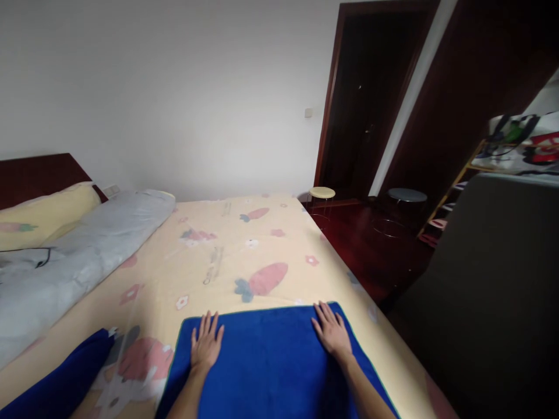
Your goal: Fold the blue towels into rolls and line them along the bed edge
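Observation:
A blue cloth [266, 355] with a thin green edge lies spread flat on the bed, its near part running out of the frame. My left hand [206, 343] rests palm down by its far left corner, fingers spread. Close to the far right corner, my right hand [332, 331] also lies flat on the cloth with its fingers apart. Neither hand grips anything. To the left, a second piece of dark blue cloth [65, 378] lies bunched or folded on the bed sheet.
The bed [227, 244] has a cream sheet with carrot prints. A grey quilt [100, 244] and a yellow pillow [56, 212] lie at left. Beyond the right edge stand a yellow stool [322, 192], a grey stool [407, 195], a dark chair back [489, 279] and a cluttered shelf [476, 166].

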The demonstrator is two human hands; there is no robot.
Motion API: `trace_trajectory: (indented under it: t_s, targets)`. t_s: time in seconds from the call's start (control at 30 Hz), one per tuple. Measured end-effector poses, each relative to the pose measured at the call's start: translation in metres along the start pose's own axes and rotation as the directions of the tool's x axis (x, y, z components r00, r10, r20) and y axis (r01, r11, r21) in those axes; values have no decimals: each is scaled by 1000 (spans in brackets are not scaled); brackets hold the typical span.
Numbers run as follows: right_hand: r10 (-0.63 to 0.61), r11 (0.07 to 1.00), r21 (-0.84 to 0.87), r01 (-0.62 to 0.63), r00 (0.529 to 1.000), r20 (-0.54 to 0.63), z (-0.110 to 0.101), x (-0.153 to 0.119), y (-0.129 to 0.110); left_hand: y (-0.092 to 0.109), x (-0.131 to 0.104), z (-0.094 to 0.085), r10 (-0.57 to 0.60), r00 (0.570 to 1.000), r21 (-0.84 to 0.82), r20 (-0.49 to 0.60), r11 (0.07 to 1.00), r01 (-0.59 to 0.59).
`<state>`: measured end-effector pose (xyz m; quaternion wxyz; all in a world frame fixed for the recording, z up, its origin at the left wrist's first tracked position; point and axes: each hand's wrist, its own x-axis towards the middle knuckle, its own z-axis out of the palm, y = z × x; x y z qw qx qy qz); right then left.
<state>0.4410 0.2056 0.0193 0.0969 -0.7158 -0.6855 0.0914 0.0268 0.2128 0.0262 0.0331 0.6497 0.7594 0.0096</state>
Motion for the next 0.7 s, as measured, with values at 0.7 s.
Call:
trace_trajectory:
  t_s: [0.7]
  targets:
    - [-579,815,-282,506,697,-424,91,-127,-41,56,-142,85,256,966,-3,-44,967,-256]
